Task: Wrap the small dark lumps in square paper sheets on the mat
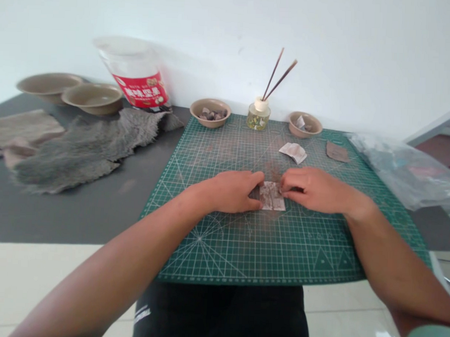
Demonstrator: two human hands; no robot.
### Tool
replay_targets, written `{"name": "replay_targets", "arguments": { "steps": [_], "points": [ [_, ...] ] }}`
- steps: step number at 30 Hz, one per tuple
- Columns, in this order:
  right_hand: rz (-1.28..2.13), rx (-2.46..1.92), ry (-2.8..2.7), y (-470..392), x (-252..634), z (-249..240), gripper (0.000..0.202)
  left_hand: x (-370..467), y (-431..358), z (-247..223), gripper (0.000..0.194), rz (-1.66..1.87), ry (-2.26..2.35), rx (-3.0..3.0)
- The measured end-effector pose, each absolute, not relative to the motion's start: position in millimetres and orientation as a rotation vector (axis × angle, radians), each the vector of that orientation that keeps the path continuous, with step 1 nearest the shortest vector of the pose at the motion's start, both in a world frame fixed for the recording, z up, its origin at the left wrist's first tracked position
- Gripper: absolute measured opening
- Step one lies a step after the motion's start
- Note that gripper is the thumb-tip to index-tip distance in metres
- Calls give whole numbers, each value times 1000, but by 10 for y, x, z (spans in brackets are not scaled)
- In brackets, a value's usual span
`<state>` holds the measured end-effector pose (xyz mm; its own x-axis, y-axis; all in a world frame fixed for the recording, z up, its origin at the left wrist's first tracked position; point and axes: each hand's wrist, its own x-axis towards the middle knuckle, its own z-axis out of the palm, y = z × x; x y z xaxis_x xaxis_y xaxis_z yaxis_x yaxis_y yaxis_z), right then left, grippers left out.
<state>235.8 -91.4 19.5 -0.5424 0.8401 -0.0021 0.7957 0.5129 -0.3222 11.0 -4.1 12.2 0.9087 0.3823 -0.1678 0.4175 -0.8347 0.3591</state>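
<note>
A small white paper square (272, 200), covered with brown smudges or powder, lies flat on the green cutting mat (221, 258). At its left edge is my left hand (239, 191), thumb and forefinger spread apart and touching the two left corners. My right hand (304, 188) is at the upper right of the square with its fingertips pinched together. Whatever those fingertips hold, if anything, is too small to make out. Brown dust marks the mat around both hands. Farther back lie a creased white paper piece (293, 152) and a brown square piece (337, 151).
Along the wall stand a bowl of dark chunks (210, 113), a reed diffuser (258, 114) and a bowl with paper scraps (305, 125). A clear plastic bag (426, 175) lies right. Left are grey shaggy fabric (80, 152), two bowls (94, 97) and a red-labelled tub (137, 78).
</note>
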Motion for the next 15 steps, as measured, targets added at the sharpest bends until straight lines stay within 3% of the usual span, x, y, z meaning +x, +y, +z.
{"name": "replay_targets", "arguments": {
  "steps": [3, 8, 12, 15],
  "points": [
    [584, -1252, -2615, -914, 2312, 197, 9, 110, -40, 121, 33, -126, 564, 2675],
    [433, -1452, -2510, -870, 2332, 182, 9, 111, -34, 105, 32, -109, 586, 2679],
    [670, -1330, -2533, -914, 2322, 174, 8, 104, -40, 110, 32, -108, 564, 2675],
    [539, -1386, -2512, -909, 2285, 143, 10, 101, -40, 113, 31, -103, 566, 2684]
  ]
}}
